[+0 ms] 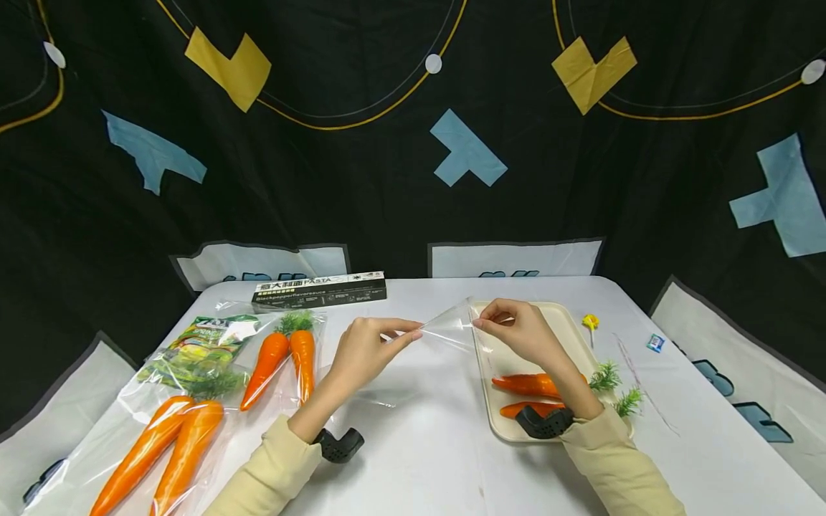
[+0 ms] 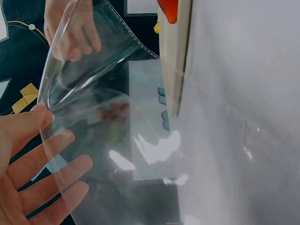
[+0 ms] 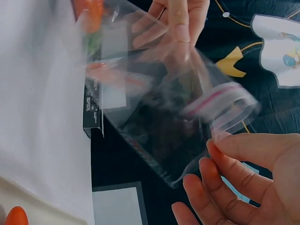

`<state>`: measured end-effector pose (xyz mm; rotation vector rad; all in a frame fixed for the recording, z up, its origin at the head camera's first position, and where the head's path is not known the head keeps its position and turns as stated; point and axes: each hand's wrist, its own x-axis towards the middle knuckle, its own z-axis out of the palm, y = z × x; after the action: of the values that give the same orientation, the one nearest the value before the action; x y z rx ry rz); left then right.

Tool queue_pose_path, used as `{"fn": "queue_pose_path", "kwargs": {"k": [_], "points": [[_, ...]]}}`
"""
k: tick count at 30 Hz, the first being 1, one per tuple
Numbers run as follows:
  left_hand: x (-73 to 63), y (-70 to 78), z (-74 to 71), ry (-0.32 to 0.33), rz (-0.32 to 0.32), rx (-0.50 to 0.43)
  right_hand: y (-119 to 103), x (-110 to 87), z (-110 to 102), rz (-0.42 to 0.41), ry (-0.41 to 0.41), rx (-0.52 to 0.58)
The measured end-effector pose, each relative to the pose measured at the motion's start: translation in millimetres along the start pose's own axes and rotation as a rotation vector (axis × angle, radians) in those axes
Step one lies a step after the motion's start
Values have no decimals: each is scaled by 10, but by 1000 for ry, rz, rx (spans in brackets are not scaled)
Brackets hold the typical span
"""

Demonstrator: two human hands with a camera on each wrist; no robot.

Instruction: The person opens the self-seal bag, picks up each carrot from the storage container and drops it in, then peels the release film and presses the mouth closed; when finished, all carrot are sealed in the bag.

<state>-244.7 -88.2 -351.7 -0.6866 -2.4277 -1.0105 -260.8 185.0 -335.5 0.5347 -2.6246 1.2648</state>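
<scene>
A clear plastic bag (image 1: 449,328) is stretched in the air between both hands. My left hand (image 1: 364,351) pinches one edge of it between thumb and index finger; the other fingers spread behind the film in the left wrist view. My right hand (image 1: 524,333) pinches the opposite edge with its thumb and fingertip. Beside that grip, the right wrist view has a curled band with a pink line (image 3: 220,101) on the bag. Below the right hand, a cream tray (image 1: 571,326) holds two orange carrots (image 1: 525,385) with green tops, partly hidden by the wrist.
Bagged carrots (image 1: 187,451) and a green printed packet (image 1: 206,344) lie on the left. A black pasta box (image 1: 320,290) stands at the back. Right of the tray are a yellow flower-shaped item (image 1: 590,322), a blue sachet (image 1: 655,342) and a thin pinkish strip (image 1: 642,383).
</scene>
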Motion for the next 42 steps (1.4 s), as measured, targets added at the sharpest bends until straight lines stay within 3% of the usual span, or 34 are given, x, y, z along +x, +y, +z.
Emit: {"fn": "queue_pose_path", "kwargs": {"k": [8, 16, 19, 27, 35, 42], "points": [[34, 62, -139, 24, 43, 14, -63, 0, 32, 26, -12, 28], [70, 108, -296, 41, 92, 27, -72, 11, 70, -16, -5, 37], [68, 108, -307, 11, 83, 31, -66, 14, 93, -22, -9, 39], [-18, 2, -122, -162, -18, 130, -50, 28, 155, -66, -14, 53], [-39, -27, 25, -191, -50, 170, -53, 23, 159, -79, -16, 64], [-27, -63, 143, -236, -78, 109, -63, 18, 161, -96, -21, 70]]}}
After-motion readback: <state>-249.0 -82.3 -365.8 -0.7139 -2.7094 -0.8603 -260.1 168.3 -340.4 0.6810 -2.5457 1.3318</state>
